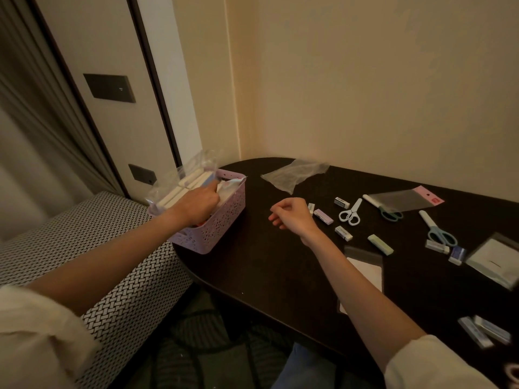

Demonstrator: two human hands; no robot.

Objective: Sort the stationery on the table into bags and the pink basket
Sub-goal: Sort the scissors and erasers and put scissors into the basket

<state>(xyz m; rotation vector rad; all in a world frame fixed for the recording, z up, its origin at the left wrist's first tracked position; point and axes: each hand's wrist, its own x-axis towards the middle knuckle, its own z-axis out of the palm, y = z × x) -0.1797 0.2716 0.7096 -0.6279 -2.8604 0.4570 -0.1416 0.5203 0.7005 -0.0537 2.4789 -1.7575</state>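
Left hand point(200, 202) pinches a filled clear bag point(182, 181), lowering it into the pink basket point(216, 228) at the worktop's point(266, 265) end | right hand point(292, 213) hangs loose, holding nothing | erasers point(343, 233), scissors point(351, 213) wait beside it.

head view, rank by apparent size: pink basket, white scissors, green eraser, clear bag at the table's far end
1. pink basket, clearly largest.
2. clear bag, flat and crumpled, lying farther from the camera.
3. white scissors.
4. green eraser.
The last two look close in length; the scissors cover more area.
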